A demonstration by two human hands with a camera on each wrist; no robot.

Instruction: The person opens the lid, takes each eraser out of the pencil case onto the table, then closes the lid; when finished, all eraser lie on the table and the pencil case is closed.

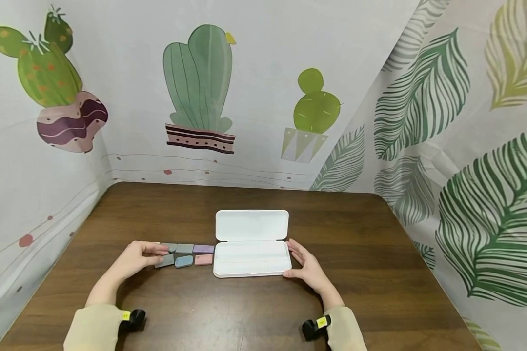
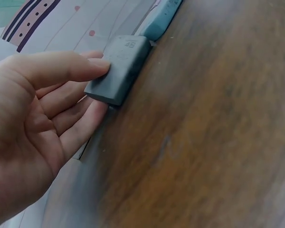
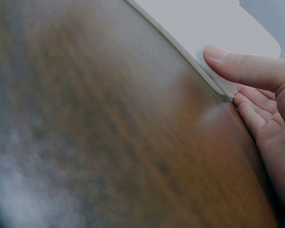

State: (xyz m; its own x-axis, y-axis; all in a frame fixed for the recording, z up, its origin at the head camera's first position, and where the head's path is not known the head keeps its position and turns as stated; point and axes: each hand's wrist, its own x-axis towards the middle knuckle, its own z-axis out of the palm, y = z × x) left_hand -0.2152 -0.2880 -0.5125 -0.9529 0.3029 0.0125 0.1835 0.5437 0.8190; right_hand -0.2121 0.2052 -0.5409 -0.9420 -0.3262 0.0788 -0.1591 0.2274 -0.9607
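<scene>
My left hand (image 1: 136, 257) is at the left end of two short rows of erasers. Its thumb and fingers pinch the end of a grey eraser (image 2: 121, 66) stamped 4B, which lies in the near row. Beside that come a blue eraser (image 1: 184, 262) and a pink eraser (image 1: 204, 260). The far row has a grey eraser (image 1: 185, 248) and a purple eraser (image 1: 204, 249); its left end is partly behind my fingers. A white pencil case (image 1: 252, 270) lies with its lid (image 1: 252, 225) open. My right hand (image 1: 306, 265) holds its right end, thumb at the near corner.
The brown wooden table (image 1: 228, 312) carries everything. A white cloth (image 1: 259, 97) printed with cacti hangs behind it, and a leaf-print cloth (image 1: 487, 219) hangs on the right. Each sleeve has a black wrist camera (image 1: 133, 321) at its cuff.
</scene>
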